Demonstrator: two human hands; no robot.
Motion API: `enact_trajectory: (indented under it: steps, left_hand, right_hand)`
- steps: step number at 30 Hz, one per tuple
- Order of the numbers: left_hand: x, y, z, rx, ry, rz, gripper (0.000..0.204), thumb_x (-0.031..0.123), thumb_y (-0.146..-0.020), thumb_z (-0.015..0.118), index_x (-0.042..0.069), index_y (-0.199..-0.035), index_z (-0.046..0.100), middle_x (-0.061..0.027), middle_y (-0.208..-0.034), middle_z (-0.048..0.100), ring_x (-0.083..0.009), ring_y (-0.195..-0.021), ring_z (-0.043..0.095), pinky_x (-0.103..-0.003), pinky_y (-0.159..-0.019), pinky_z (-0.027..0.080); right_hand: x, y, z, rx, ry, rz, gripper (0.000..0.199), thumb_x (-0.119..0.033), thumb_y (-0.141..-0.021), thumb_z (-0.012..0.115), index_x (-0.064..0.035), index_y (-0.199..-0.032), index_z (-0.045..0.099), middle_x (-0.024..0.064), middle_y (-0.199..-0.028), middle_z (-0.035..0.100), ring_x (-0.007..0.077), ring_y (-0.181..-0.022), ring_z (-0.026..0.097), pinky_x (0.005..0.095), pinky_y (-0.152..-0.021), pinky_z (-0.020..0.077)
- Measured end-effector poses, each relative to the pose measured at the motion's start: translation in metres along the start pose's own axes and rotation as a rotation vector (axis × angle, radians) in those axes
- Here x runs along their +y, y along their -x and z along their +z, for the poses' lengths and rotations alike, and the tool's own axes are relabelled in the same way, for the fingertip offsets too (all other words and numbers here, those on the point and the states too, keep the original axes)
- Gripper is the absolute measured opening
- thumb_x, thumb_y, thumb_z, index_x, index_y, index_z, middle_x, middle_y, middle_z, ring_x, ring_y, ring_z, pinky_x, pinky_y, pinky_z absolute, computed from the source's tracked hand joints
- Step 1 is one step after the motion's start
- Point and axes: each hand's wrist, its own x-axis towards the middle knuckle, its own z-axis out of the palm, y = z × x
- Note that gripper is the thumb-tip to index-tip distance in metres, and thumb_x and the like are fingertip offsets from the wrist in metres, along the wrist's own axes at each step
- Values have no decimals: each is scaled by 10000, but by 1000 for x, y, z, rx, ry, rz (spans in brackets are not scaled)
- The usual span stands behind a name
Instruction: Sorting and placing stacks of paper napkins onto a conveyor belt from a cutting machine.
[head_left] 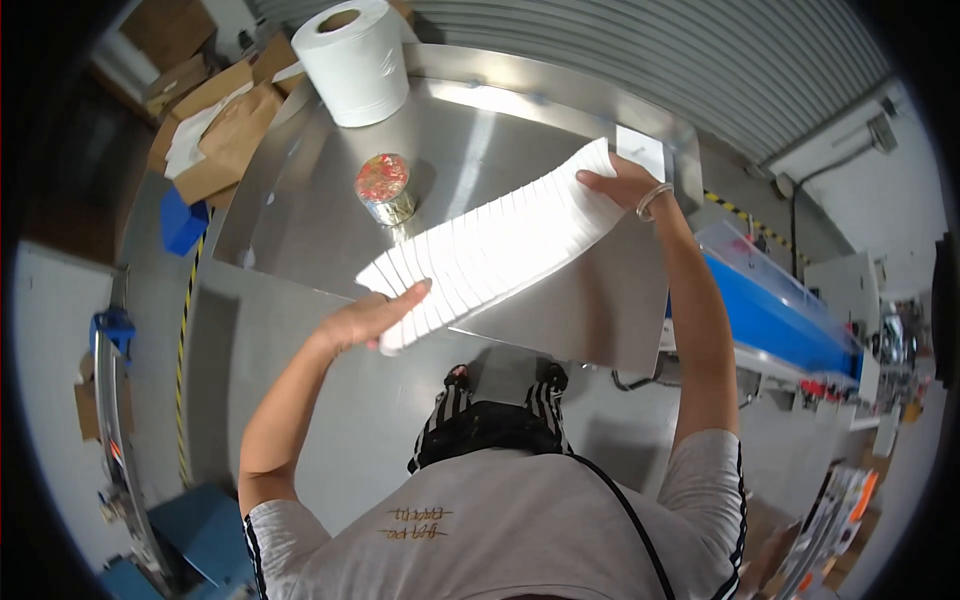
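Observation:
Between my two hands stretches a long white stack of thin, flat pieces, crossed by many fine dark lines. It slants over the steel table, lower on the left and higher on the right. My left hand grips its near left end, thumb on top and fingers underneath. Around the far right end closes my right hand, with the thumb along the upper face. Beyond the left part of the stack stands a round tin with a red patterned top and shiny gold-silver side. What the white pieces are made of I cannot tell.
A large white roll stands at the steel table's back left. Open cardboard boxes and a blue bin lie beyond its left edge. On the right runs a blue conveyor belt with a clear guard.

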Motion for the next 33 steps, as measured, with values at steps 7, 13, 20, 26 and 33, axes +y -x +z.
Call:
enact_trajectory:
  steps: [7,13,20,26,33]
  left_hand:
    - [46,-7,166,-123,474,156,885,725,-774,522,-34,-1228,544,-208,-1167,579,-239,-993,582,-331,-864,489]
    - [141,-18,270,-197,850,325,621,443,-934,520,-47,-1309,450,-166,-1307,508,-229,-1235,444,-322,-1050,321]
    - [183,-46,325,-115,1001,353,699,394,-952,503,-70,-1411,256,-201,-1467,297,-248,-1373,260,-320,-1115,204]
    - [182,-68,336,65,1203,505,651,274,-927,571,-7,-1422,255,-178,-1464,296,-289,-1383,232,-361,-1116,222]
    - [198,-80,317,227,1193,479,544,241,-901,601,-17,-1327,383,-61,-1168,519,-121,-1014,508,-255,-866,415]
  right_hand:
    - [-36,-84,-5,-5,392,-229,1040,-796,-689,492,-8,-1363,413,201,-1313,510,325,-1247,462,359,-1031,361]
    - [-96,-78,42,-251,521,-645,967,-820,-696,456,-29,-1247,538,212,-1175,597,380,-1129,538,398,-988,396]
    - [-136,-34,85,-265,580,-1088,704,-638,-816,514,-101,-1272,528,169,-1159,581,316,-1132,504,420,-984,364]
    - [-76,-2,50,-28,35,-1117,472,-422,-889,532,-76,-1209,558,117,-1180,593,301,-1148,502,408,-975,381]
    - [132,88,-39,-151,74,-439,516,-142,-816,653,-49,-1295,485,178,-1229,564,268,-1191,521,340,-914,469]
